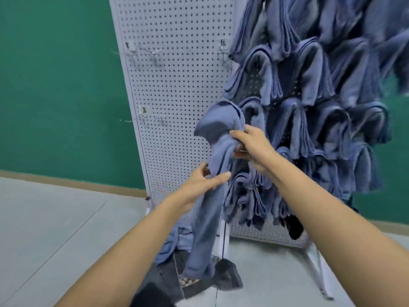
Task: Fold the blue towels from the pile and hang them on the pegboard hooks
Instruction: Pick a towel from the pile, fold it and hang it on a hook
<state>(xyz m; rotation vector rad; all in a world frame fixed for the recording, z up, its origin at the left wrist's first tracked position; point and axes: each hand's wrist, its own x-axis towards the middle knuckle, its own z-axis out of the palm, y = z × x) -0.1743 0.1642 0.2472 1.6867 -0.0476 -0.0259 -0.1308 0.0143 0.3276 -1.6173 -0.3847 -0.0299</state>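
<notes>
**Towel hangs long and straight down from a two-hand grip at the board's corner**

The towel [208, 229] is held in the air in front of the pegboard [177, 85], just where its two panels meet. Its long axis runs nearly vertical. A rounded hump of cloth stands above the upper grip, and the rest drops as a narrow bunched strip almost to the pile [177, 242] on the floor [55, 218].

The right hand [252, 145] holds it high, fingers curled round the gathered cloth just under the hump. The left hand [199, 185] is lower and to the left, pinching the strip between thumb and fingers. Most of the towel's length therefore lies below both hands, and it does not look neatly folded yet.

The hung towels [309, 85] cover the panel on the right, touching and overlapping one another. The bare hooks [152, 56] are on the white panel, up and to the left of the grip, and another pair sits lower on that panel. The left hand is the nearer one to them. Whether a hook sits behind the hump I cannot tell.

I judge that the long tail needs doubling up before the towel can go on a hook.
</notes>
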